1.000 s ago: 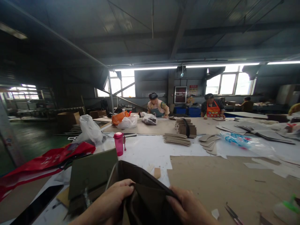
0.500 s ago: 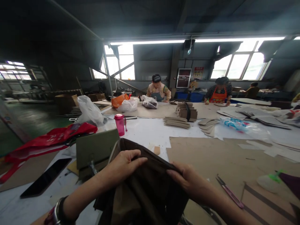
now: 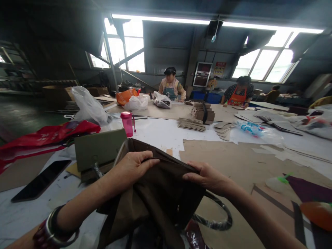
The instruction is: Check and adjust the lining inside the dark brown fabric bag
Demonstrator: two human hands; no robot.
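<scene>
Both my hands hold a dark brown fabric bag (image 3: 158, 193) at its top edge, close in front of me. My left hand (image 3: 131, 166) has its fingers curled over the left part of the rim. My right hand (image 3: 207, 176) pinches the rim on the right. A black handle wrapped in clear plastic (image 3: 220, 221) loops out below my right wrist. Bracelets sit on my left wrist. An olive green bag (image 3: 100, 150) stands just behind the brown one.
On the long work table lie cardboard sheets (image 3: 233, 159), a pink bottle (image 3: 127, 123), a black phone (image 3: 41, 180), a red plastic bag (image 3: 44, 136), stacks of cardboard pieces (image 3: 202, 114) and a white bottle with a green cap (image 3: 276, 183). Two people work at the far side.
The view has tilted down, so my arms and more of the bag show. My hands have kept their grip on the bag's rim and spread it a little wider.
</scene>
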